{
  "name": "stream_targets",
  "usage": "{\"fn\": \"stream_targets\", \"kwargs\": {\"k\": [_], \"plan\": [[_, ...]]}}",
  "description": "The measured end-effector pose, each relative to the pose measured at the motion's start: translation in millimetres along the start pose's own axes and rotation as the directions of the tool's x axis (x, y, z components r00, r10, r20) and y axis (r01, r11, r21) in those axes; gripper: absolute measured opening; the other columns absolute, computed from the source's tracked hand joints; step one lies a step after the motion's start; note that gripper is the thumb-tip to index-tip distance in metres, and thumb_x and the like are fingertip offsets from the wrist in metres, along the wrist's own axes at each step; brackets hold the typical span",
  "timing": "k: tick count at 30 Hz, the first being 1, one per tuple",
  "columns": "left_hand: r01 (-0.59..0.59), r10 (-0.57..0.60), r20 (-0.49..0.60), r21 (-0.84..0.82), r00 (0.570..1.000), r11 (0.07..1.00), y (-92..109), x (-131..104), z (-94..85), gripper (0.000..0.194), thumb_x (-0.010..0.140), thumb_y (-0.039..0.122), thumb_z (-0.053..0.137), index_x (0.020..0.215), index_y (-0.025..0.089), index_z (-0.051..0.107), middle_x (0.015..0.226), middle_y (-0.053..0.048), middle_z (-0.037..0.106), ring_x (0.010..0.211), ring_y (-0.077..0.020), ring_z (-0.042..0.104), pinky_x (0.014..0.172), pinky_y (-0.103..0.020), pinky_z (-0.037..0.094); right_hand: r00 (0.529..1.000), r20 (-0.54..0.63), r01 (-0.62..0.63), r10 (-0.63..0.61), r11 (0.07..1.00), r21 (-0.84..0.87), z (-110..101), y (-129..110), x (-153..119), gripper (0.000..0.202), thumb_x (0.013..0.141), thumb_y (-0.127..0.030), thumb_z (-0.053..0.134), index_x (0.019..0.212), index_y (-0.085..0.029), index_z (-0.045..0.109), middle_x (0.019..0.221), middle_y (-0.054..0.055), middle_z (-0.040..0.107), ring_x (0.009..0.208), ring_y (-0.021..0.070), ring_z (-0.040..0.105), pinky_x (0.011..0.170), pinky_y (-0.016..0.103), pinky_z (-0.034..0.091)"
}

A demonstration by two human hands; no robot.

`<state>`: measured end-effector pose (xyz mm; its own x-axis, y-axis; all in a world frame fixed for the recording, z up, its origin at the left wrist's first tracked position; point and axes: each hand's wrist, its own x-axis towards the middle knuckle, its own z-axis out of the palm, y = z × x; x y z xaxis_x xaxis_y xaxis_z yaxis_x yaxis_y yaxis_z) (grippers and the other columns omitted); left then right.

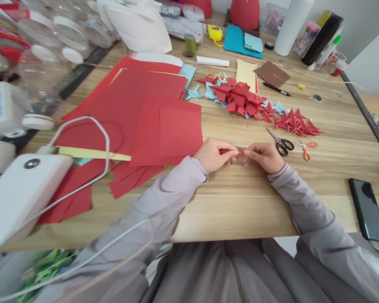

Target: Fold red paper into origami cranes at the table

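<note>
My left hand (215, 155) and my right hand (265, 156) meet near the front middle of the table, both closed on one small folded piece of red paper (241, 152). Fingers cover most of it, so its full shape is hidden. Just left of my left hand lie red paper squares (180, 130) on larger red sheets (126, 101). Beyond my hands sits a pile of pointed red folded paper pieces (240, 96), mixed with light blue folded paper pieces (194, 92). Black-handled scissors (282, 145) and small orange-handled scissors (308, 146) rest beyond my right hand.
A white power bank (25, 193) with a looping white cable (108, 147) stands at left, beside red paper strips (72, 200). A phone (368, 206) lies at the right edge. Plastic bottles (39, 71) crowd the back left; a white bottle (293, 27) stands at the back right.
</note>
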<state>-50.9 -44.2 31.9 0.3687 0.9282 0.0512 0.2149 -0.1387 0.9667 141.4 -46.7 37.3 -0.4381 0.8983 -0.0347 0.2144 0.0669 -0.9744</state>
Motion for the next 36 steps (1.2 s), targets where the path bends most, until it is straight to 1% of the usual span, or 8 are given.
{"fn": "stream_targets", "kwargs": {"k": [2,4,10,14,19,24,32,36], "plan": [[0.025,-0.026,-0.011,-0.042,1.0,0.999,-0.4,0.9,-0.9,0.019,0.073,0.028,0.063,0.074,0.01,0.07,0.059,-0.006,0.068,0.044,-0.0097,0.057,0.045,-0.02,0.048,0.996,0.009,-0.093,0.093,0.98,0.179,-0.4,2.2,1.4,0.034,0.073,-0.046,0.065,0.074,-0.012,0.062,0.064,0.005,0.069,0.052,0.0144,0.065,0.051,0.026,0.053],[0.031,-0.033,-0.024,-0.073,0.999,0.997,-0.2,1.6,-1.9,0.02,0.072,0.028,0.064,0.074,0.009,0.069,0.059,-0.006,0.068,0.043,-0.0098,0.058,0.045,-0.02,0.049,0.99,-0.007,-0.133,0.14,0.952,0.277,-1.5,4.6,2.5,0.033,0.069,-0.045,0.069,0.072,-0.012,0.062,0.062,0.005,0.069,0.049,0.0137,0.064,0.049,0.024,0.053],[0.04,-0.045,-0.037,-0.136,0.998,0.99,-0.9,2.0,-1.9,0.019,0.07,0.027,0.066,0.074,0.009,0.069,0.057,-0.006,0.067,0.043,-0.0105,0.058,0.045,-0.021,0.05,0.983,0.008,-0.17,0.181,0.906,0.388,-3.4,8.2,3.9,0.039,0.067,-0.05,0.07,0.07,-0.011,0.063,0.057,0.005,0.068,0.047,0.0143,0.064,0.046,0.023,0.053],[0.042,-0.045,-0.032,-0.113,0.998,0.993,-1.1,1.7,-1.2,0.018,0.07,0.027,0.065,0.073,0.009,0.07,0.058,-0.006,0.067,0.043,-0.0099,0.058,0.045,-0.02,0.05,0.986,0.011,-0.162,0.168,0.931,0.327,-1.2,4.0,2.8,0.04,0.069,-0.05,0.068,0.071,-0.011,0.064,0.059,0.006,0.068,0.048,0.0136,0.064,0.047,0.023,0.053],[0.064,-0.065,-0.004,-0.074,0.998,0.995,4.9,0.5,-4.2,0.017,0.07,0.026,0.065,0.072,0.009,0.07,0.059,-0.006,0.068,0.045,-0.01,0.058,0.048,-0.021,0.051,0.99,0.08,-0.128,0.113,0.969,0.21,-0.9,0.0,0.9,0.033,0.067,-0.042,0.072,0.069,-0.01,0.064,0.06,0.005,0.068,0.048,0.0125,0.063,0.05,0.024,0.054],[0.07,-0.069,0.026,-0.036,0.997,0.997,10.1,-0.4,-7.8,0.016,0.07,0.024,0.065,0.071,0.009,0.069,0.058,-0.006,0.067,0.045,-0.01,0.059,0.049,-0.02,0.052,0.991,0.11,-0.097,0.081,0.983,0.154,-2.1,0.1,0.5,0.033,0.068,-0.042,0.071,0.068,-0.01,0.064,0.059,0.005,0.068,0.047,0.0115,0.062,0.048,0.023,0.053],[0.058,-0.058,-0.003,-0.03,0.998,0.998,8.9,-0.1,-12.9,0.016,0.07,0.025,0.065,0.071,0.009,0.069,0.058,-0.006,0.068,0.046,-0.0113,0.06,0.05,-0.022,0.052,0.99,0.084,-0.129,0.116,0.976,0.178,-3.2,3.7,2.6,0.035,0.062,-0.044,0.075,0.068,-0.011,0.063,0.06,0.006,0.069,0.049,0.0132,0.064,0.05,0.025,0.055],[0.045,-0.045,-0.008,-0.023,0.999,0.999,8.2,0.1,-14.3,0.017,0.07,0.026,0.066,0.071,0.01,0.07,0.059,-0.006,0.068,0.047,-0.0114,0.06,0.05,-0.022,0.052,0.989,0.051,-0.145,0.138,0.969,0.2,-2.3,4.4,2.8,0.037,0.054,-0.04,0.08,0.07,-0.012,0.062,0.056,0.003,0.067,0.05,0.0135,0.065,0.053,0.026,0.056]]}}
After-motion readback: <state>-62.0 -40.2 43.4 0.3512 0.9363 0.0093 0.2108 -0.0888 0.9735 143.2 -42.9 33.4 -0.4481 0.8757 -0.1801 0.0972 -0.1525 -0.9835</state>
